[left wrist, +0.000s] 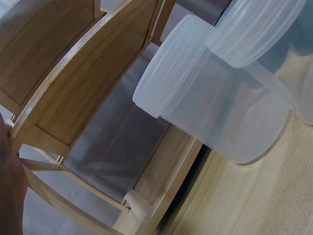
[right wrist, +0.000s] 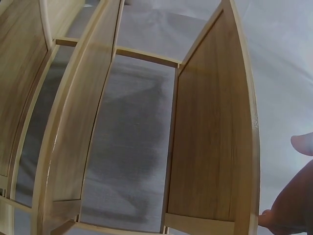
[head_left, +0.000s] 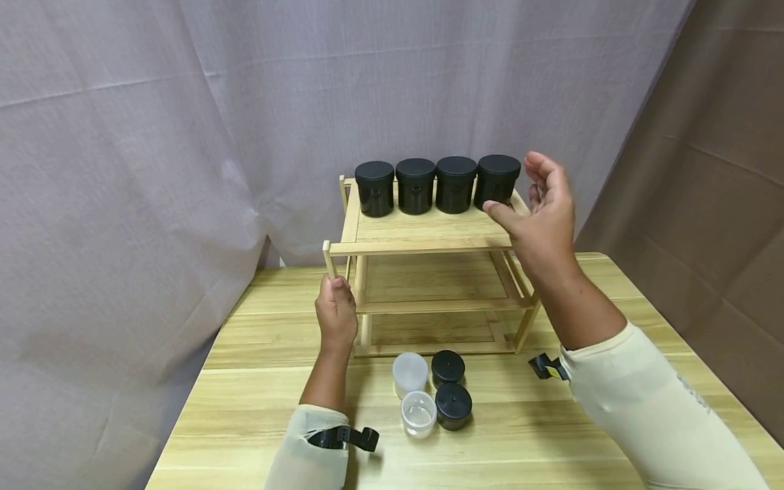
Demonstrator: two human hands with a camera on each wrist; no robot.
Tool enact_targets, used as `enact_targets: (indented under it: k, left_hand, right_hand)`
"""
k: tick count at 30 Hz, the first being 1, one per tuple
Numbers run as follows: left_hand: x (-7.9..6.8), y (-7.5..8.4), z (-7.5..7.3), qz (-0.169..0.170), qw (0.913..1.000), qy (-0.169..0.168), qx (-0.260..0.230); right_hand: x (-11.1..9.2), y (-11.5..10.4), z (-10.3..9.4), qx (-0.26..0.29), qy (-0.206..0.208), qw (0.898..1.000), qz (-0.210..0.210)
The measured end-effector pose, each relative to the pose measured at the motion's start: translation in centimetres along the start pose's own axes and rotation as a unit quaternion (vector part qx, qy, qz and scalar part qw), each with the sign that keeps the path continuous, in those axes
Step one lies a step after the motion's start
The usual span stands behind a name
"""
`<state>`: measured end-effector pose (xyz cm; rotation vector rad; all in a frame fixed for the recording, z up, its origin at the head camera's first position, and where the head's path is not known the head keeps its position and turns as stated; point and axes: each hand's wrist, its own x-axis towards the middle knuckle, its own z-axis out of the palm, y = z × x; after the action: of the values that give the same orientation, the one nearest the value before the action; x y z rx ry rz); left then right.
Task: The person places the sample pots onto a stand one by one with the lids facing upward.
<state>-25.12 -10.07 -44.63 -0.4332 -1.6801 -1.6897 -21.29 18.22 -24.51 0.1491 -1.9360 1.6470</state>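
"What's the left hand (head_left: 336,314) doing?"

"From my station I see its fingers wrapped round the front-left post of the three-tier wooden shelf (head_left: 429,306); smooth, pale, squared bars."

"Moving right?"

"I've got three black lidded jars (head_left: 415,190) in a row on the top tier. Below, on the wood-grain table (head_left: 245,381) before the shelf, stand two translucent jars (head_left: 410,374), with two black table jars (head_left: 454,406) just to their right."

"And the rightmost black jar (head_left: 498,173)?"

"It ends the top row: a smooth cylinder, plastic-looking, upright, long axis vertical, lid facing up."

"Is the right hand (head_left: 545,221) clasping it?"

"No. I see thumb and fingers spread in a wide curve, holding nothing. The fingers stand apart, just right of that jar; the thumb overlaps its lower front, and I can't tell whether it touches."
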Motion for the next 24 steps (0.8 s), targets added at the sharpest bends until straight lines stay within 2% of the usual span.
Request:
enact_targets:
  k: [5, 8, 13, 20, 24]
  left_hand:
    - [0.0, 0.1, -0.1, -0.001, 1.0000, -0.001, -0.001]
    - [-0.1, 0.1, -0.1, 0.001, 1.0000, -0.003, -0.002]
    - [-0.1, 0.1, -0.2, -0.001, 1.0000, -0.003, -0.002]
    - [-0.1, 0.1, -0.1, -0.005, 1.0000, 0.000, -0.003]
    - [0.0, 0.1, -0.1, -0.008, 0.9999, 0.002, -0.007]
  right_hand:
    - [-0.5, 0.2, 0.0, -0.007, 0.000, 1.000, -0.020]
    - [-1.0, 0.4, 0.0, -0.028, 0.003, 0.998, -0.051]
    - [-1.8, 1.0, -0.1, -0.077, 0.008, 0.990, -0.116]
    - [-2.7, 1.4, 0.1, -0.081, 0.013, 0.980, -0.183]
    - [-3.3, 1.6, 0.1, -0.080, 0.014, 0.975, -0.205]
